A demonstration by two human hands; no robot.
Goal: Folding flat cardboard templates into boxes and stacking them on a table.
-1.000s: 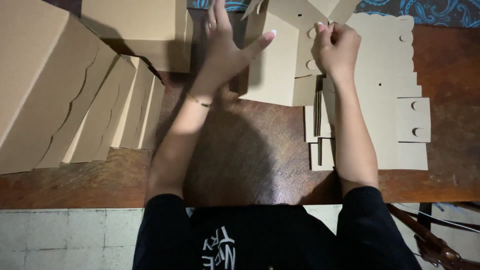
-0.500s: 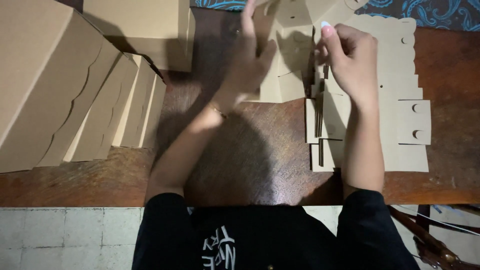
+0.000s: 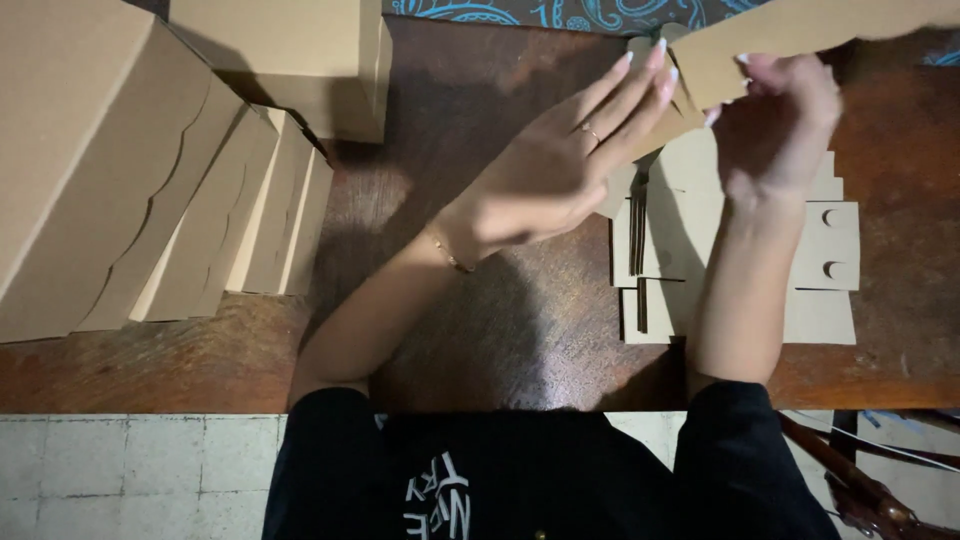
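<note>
Dark, worn wood formed the table (image 3: 480, 300) seen from above, its near edge meeting a pale tiled floor (image 3: 130, 470); at far left a row of folded brown cardboard boxes (image 3: 150, 190) leaned one against the next, their scalloped flaps facing right, while another closed box (image 3: 290, 60) sat behind them near the table's far edge; a strip of blue patterned cloth (image 3: 560, 12) showed along the top beyond the wood; toward the centre the left hand (image 3: 560, 165) was raised above the table, open, fingers straight and held together, a thin ring on one finger and a fine bracelet at the wrist, its fingertips (image 3: 655, 60) touching the lower left corner of a flat cardboard sheet (image 3: 800, 35) held up in the air; further right the right hand (image 3: 780, 125) was closed on that sheet, thumb and fingers pinching its lower edge, so that the sheet slanted upward toward the top right corner and ran out of view; beneath both hands, on the right part of the table, lay a stack of unfolded cardboard blanks (image 3: 820, 270), flat, with slots cut along the left side and small round notches on the right tabs; the person's black printed shirt (image 3: 500, 480) filled the bottom centre.
</note>
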